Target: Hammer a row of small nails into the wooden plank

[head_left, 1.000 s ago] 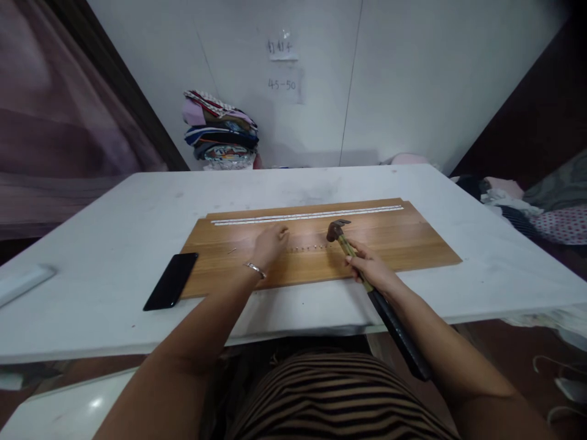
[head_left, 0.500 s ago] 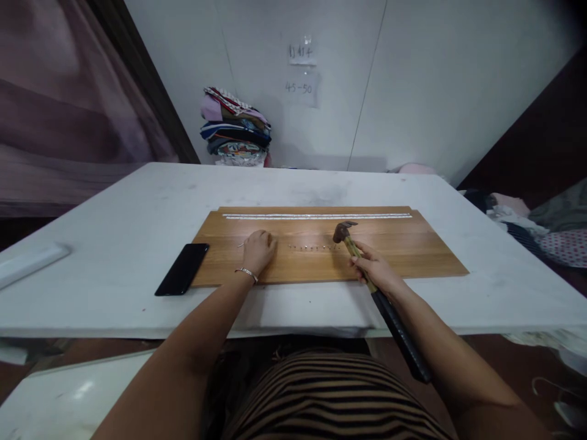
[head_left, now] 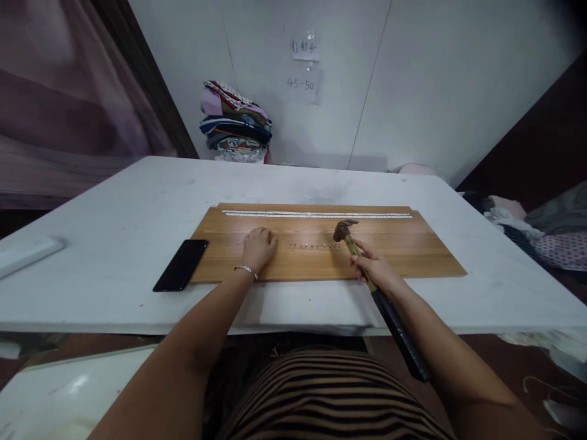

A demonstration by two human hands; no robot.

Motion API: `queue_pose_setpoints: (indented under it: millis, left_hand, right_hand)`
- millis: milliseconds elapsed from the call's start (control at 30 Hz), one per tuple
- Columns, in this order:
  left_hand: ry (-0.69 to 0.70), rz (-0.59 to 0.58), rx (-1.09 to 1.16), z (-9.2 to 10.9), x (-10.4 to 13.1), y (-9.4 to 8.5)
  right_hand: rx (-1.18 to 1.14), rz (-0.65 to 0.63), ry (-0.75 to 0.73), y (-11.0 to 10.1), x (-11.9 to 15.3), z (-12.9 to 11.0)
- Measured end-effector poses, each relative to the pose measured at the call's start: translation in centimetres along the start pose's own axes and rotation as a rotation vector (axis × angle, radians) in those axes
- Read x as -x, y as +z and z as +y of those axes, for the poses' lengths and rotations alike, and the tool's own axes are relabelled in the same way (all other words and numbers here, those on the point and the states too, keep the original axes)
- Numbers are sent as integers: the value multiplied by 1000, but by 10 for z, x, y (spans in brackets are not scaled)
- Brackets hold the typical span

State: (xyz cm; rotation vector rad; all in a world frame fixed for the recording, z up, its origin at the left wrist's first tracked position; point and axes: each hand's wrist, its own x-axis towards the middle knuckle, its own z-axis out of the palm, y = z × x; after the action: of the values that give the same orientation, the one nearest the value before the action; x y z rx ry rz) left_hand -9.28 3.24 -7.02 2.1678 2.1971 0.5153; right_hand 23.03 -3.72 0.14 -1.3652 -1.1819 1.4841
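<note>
My right hand is closed around the wooden upper handle of a claw hammer. The hammer's dark head is over the right end of a row of several small nails in the wooden board. Its long black grip runs back under my forearm. My left hand rests on the board to the left of the row, fingers curled and mostly hidden beneath it. A thin nail-like piece shows at its left side; whether the hand holds it I cannot tell.
A black phone overlaps the board's left edge. Two white strips run along the board's far side. The white table carries a white roll-like object at left. Folded clothes are stacked at the back by the wall.
The view has shifted slightly. Both hands and the hammer stay almost where they were over the board.
</note>
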Motion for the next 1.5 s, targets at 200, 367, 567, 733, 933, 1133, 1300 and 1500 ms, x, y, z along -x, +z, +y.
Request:
queue_pose_setpoints:
  millis: [200, 367, 567, 733, 933, 1133, 1300, 1500]
  left_hand:
    - [-9, 7, -3, 0, -1, 1]
    - [-7, 2, -9, -1, 0, 1]
    - [-16, 12, 10, -2, -1, 2]
    - [-17, 9, 15, -2, -1, 2]
    - [-14, 11, 10, -3, -2, 3]
    - [-16, 14, 16, -3, -1, 4]
    - [-21, 9, 12, -2, -2, 3]
    - [-17, 6, 13, -2, -1, 2]
  right_hand:
    - [5, 9, 26, 1, -1, 4]
    - [10, 18, 36, 1, 0, 4]
    - [7, 1, -6, -1, 1, 2]
    - [15, -7, 16, 1, 0, 5]
    - [17, 3, 19, 1, 1, 4]
    - [12, 9, 12, 0, 1, 1]
    - [18, 11, 31, 1, 0, 5]
    - [17, 16, 35, 2, 0, 3]
